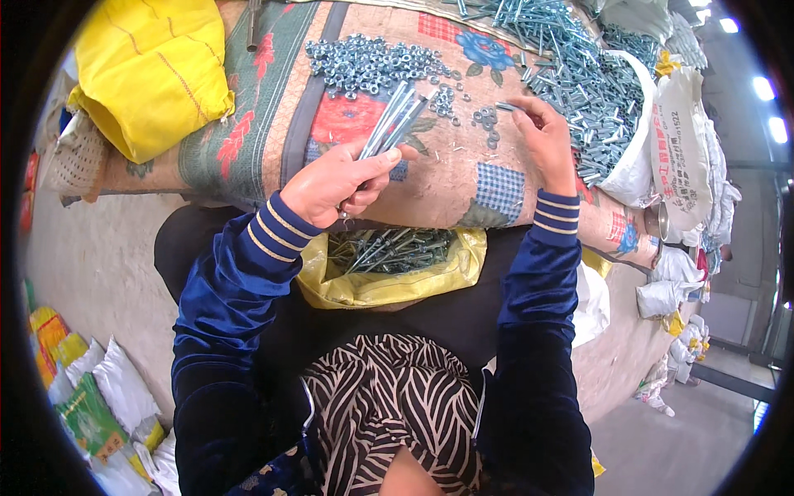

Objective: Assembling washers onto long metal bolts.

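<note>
My left hand [341, 180] is closed around a bunch of long silvery bolts [392, 124], which point up and away from me over the patterned cloth. At the right, my right hand [544, 139] has its fingers curled in a pinch, with a short metal sleeve [505, 107] at the fingertips. Between the two hands lie a few loose nuts [485, 118]. Beyond my left hand spreads a pile of hex nuts [372, 66]. A heap of short metal sleeves [589, 116] spills from a white sack beside my right hand.
Long bolts [538, 18] lie at the far right of the cloth-covered table [447, 186]. On my lap, an open yellow bag [372, 293] holds finished-looking bolts [397, 250]. A yellow sack [157, 74] sits at the far left. Several packed bags [120, 384] stand on the floor.
</note>
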The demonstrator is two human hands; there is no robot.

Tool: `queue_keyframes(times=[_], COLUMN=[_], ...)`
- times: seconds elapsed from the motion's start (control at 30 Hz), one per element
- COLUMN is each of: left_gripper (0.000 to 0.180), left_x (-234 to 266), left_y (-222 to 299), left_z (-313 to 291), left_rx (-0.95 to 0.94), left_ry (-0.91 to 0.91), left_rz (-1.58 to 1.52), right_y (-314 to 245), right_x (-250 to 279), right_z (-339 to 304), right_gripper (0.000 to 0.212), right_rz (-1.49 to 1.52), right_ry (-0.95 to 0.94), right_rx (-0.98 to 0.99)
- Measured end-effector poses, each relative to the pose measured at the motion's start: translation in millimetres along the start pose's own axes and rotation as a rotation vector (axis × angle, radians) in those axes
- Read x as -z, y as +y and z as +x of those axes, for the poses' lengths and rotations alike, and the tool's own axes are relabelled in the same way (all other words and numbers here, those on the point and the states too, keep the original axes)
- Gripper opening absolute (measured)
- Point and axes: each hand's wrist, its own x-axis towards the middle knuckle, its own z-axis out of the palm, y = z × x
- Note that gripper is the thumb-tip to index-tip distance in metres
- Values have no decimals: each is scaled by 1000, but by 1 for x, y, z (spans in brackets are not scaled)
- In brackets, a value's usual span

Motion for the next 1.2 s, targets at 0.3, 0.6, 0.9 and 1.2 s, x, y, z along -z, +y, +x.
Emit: queue_keyframes(times=[0.3, 0.6, 0.9, 1.2], left_gripper=[30, 34, 30, 23], left_x=[-2, -4, -2, 5], left_y=[-4, -2, -2, 7], left_z=[0, 0, 0, -4], left_rx=[65, 36, -56, -105], left_ry=[-67, -10, 172, 217], left_rz=[134, 127, -54, -40], right_y=[-83, -82, -118, -21], right_x=[5, 3, -47, -40], right_z=[-20, -20, -49, -2], right_gripper=[22, 30, 23, 19], right_rz=[590, 870, 728, 37], right_ry=[-307, -381, -473, 125], right_rx=[45, -46, -224, 102])
